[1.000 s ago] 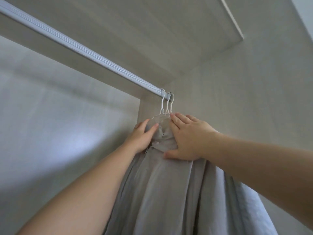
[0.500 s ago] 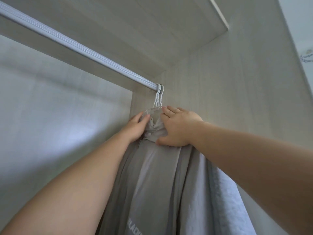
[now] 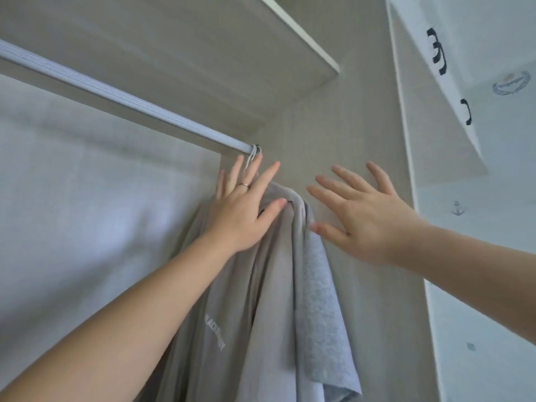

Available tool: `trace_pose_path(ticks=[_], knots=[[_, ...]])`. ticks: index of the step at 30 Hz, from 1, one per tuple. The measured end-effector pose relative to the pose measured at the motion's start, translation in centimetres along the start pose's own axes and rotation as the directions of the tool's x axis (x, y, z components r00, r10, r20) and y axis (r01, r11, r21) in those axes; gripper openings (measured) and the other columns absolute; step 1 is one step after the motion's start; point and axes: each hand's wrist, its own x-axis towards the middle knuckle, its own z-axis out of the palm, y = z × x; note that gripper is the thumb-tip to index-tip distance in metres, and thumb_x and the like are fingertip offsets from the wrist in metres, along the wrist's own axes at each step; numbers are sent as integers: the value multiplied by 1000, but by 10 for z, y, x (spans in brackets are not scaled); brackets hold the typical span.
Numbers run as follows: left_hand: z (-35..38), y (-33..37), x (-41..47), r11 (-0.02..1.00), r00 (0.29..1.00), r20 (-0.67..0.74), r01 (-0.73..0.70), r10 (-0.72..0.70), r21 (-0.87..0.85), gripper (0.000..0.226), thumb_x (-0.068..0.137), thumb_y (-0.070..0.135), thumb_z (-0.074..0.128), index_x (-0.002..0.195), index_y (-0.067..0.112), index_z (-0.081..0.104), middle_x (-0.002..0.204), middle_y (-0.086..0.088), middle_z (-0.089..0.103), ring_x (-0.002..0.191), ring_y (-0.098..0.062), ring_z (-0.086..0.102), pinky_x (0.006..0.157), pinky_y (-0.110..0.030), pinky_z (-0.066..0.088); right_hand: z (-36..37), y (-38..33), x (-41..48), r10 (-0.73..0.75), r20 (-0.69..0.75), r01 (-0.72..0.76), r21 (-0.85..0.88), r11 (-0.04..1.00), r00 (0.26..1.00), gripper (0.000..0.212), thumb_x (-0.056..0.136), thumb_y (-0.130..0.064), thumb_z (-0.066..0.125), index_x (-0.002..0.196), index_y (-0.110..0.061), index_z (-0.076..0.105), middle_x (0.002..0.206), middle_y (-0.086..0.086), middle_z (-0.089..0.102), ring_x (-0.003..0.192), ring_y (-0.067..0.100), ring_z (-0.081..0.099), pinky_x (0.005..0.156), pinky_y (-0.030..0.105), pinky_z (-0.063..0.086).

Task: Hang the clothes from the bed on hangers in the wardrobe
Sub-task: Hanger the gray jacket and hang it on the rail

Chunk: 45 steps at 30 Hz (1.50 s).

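A grey garment (image 3: 246, 309) with pale lettering hangs from white hanger hooks (image 3: 253, 153) at the right end of the wardrobe rail (image 3: 124, 97). A lighter textured grey garment (image 3: 322, 314) hangs beside it on the right. My left hand (image 3: 246, 210) is spread with straight fingers over the top of the grey garment, thumb touching the fabric at the shoulder. My right hand (image 3: 359, 216) is open with fingers spread, held off to the right of the clothes in front of the wardrobe side wall (image 3: 356, 126), holding nothing.
A shelf (image 3: 203, 53) runs above the rail. The wardrobe back panel (image 3: 72, 213) lies to the left behind the rail. An open white door (image 3: 475, 256) with dark handles (image 3: 438, 50) stands at the right.
Both hands have let go of the garment's collar and opened. My right hand moved off to the right, away from the clothes. The view turned right, showing the door.
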Motion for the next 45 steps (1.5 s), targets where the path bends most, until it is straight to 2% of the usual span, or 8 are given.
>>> trace_pose_path(ticks=[3,7,15,18,21,30,36,45], knots=[[-7,50,-15,995,995,27,-93,92,33,71,91,68,29,156,44,17,168,11,3,154,-21,-8,122,-53,-1,-17,19,-55,8,74,-5,-42,999,997,75,92,-70,20,147,-25,42,152,-2,43,147,26,29,116,63,14],[-8,120,-31,989,988,46,-147,147,-3,72,92,71,29,157,44,13,168,10,-3,154,-23,-11,121,-56,-3,-40,51,-132,67,185,-59,-51,997,981,76,94,-72,16,153,-26,32,159,-3,32,150,25,20,117,63,9],[14,300,-91,925,967,150,-142,205,-351,71,95,67,29,158,41,8,167,10,-10,152,-21,-19,121,-58,-4,-76,105,-307,275,440,-253,-108,961,855,83,86,-80,-1,155,-35,-10,163,-12,-12,149,18,-22,117,57,-14],[40,371,-135,869,952,234,-58,195,-491,72,94,68,26,158,43,5,167,11,-11,152,-18,-20,122,-55,-6,-81,121,-380,361,481,-316,-175,932,799,84,89,-79,5,157,-31,-3,165,-8,-5,151,21,-16,117,59,-10],[70,447,-188,809,897,388,62,212,-585,74,92,72,24,158,43,5,166,15,-13,151,-14,-23,122,-53,-8,-87,126,-455,460,558,-382,-259,887,691,83,92,-75,17,157,-25,11,165,-2,9,152,26,-2,117,62,-2],[125,662,-331,627,648,624,278,437,-728,78,88,81,15,157,46,-1,165,17,-17,149,-11,-27,121,-53,-10,-112,137,-666,708,626,-585,-454,672,328,82,91,-75,14,157,-29,-1,166,-4,-1,152,25,-9,116,60,-12],[164,794,-384,490,470,592,332,655,-806,77,92,77,24,156,46,-3,165,16,-17,147,-10,-30,121,-52,-13,-120,167,-786,829,558,-644,-622,446,35,82,89,-77,10,156,-32,-2,165,-8,-3,152,23,-10,116,59,-14],[222,991,-406,316,176,407,390,896,-865,80,85,80,21,155,50,-4,166,16,-13,150,-12,-23,121,-52,-12,-142,228,-924,861,275,-584,-811,-30,-427,79,89,-76,9,154,-36,-11,163,-11,-15,150,20,-18,114,57,-20]])
